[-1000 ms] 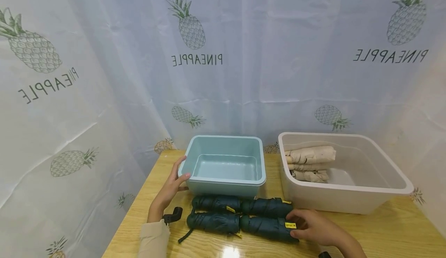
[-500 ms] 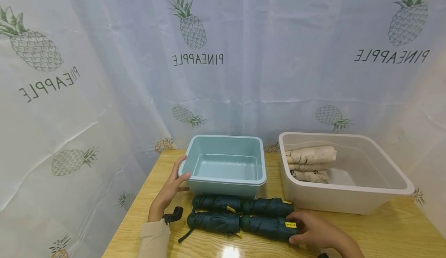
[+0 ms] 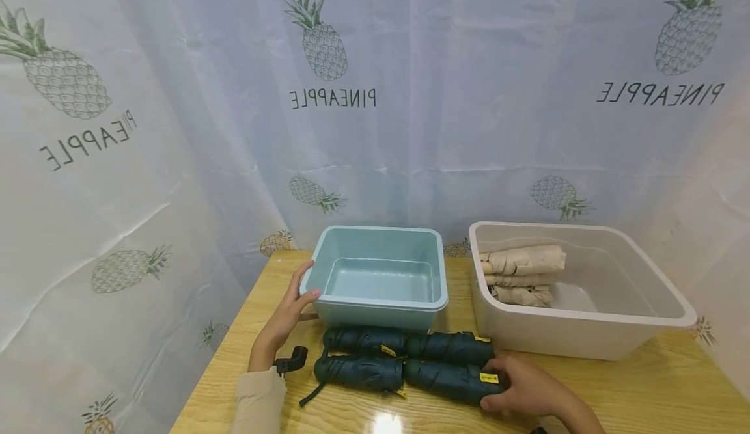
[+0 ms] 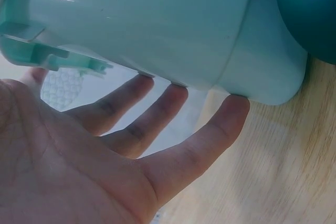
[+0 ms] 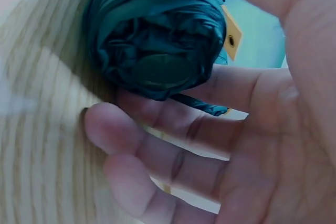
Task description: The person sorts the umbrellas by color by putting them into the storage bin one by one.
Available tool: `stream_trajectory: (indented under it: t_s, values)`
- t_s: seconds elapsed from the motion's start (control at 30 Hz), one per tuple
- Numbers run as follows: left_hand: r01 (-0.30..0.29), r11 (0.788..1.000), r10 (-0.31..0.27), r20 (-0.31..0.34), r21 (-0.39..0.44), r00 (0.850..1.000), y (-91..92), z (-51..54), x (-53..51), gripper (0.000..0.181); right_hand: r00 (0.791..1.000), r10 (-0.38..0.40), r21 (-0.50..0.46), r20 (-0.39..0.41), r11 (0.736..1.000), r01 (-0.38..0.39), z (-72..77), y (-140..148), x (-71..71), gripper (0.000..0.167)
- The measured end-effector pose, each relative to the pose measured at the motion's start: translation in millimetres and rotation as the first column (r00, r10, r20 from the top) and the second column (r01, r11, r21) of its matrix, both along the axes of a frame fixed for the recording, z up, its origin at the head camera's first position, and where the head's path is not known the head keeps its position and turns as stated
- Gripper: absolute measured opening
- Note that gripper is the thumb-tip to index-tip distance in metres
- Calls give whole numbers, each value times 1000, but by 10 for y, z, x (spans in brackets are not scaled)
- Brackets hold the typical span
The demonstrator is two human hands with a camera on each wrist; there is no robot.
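Note:
Several dark green folded umbrellas lie on the wooden table in two rows in front of a light blue bin [image 3: 379,314]. My right hand [image 3: 527,387] holds the end of the front right umbrella [image 3: 448,380], thumb on one side and fingers on the other. In the right wrist view, that umbrella [image 5: 157,30] shows its gathered end between thumb and index finger, while the other fingers curl below it. My left hand [image 3: 287,317] rests on the left front corner of the bin. The left wrist view shows spread, fairly straight fingers [image 4: 184,156] touching the bin's outer wall [image 4: 157,35].
A larger off-white bin [image 3: 562,333] stands at the right, with several beige rolled bundles [image 3: 524,261] along its left side. Behind both bins hangs a pineapple-print curtain [image 3: 410,128]. A black wrist mount [image 3: 291,361] sits at my left wrist.
My right thumb and fingers have shifted slightly left and closed in around the front right umbrella's end. My left hand, the bins and the other umbrellas stay in place.

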State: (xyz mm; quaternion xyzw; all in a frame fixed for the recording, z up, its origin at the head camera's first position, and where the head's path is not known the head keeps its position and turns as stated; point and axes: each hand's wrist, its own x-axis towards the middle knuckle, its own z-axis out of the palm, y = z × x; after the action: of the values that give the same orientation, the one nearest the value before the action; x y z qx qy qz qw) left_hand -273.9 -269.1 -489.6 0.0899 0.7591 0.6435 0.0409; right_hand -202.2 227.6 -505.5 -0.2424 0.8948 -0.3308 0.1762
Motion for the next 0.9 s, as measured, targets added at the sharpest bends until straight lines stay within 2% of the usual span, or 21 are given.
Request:
stream_trajectory:
  t_s: [0.13,0.23,0.33,0.5,0.57,0.67,0.8,0.9]
  values:
    - [5,1000,-5,-6,0,1000,1,-3,-1,65,1000,2,-39,-4,999,-2,-34,10,-26,33]
    - [6,1000,-6,-7,0,1000,0,-8,1,65,999,16,-89,27,996,-14,-36,28,-32,21]
    - [1,1000,-1,-5,0,1000,-1,-10,7,65,998,28,-149,59,989,-19,-21,58,-30,18]
    - [2,1000,-2,-8,0,1000,-1,-13,4,65,997,32,-233,65,972,-16,23,98,-28,33]
    - [4,1000,-4,-10,0,1000,-3,-15,-1,64,995,21,-266,95,964,5,39,100,-31,41]
    - [5,1000,-5,-9,4,1000,-7,-18,-7,65,985,31,-363,169,931,33,63,91,-39,45]
    - [3,1000,-3,-8,4,1000,-9,-17,-12,65,980,62,-461,187,887,32,100,64,-25,48]
    - [-1,1000,1,-6,0,1000,-6,-18,-17,65,981,74,-486,177,873,22,121,41,-11,50]
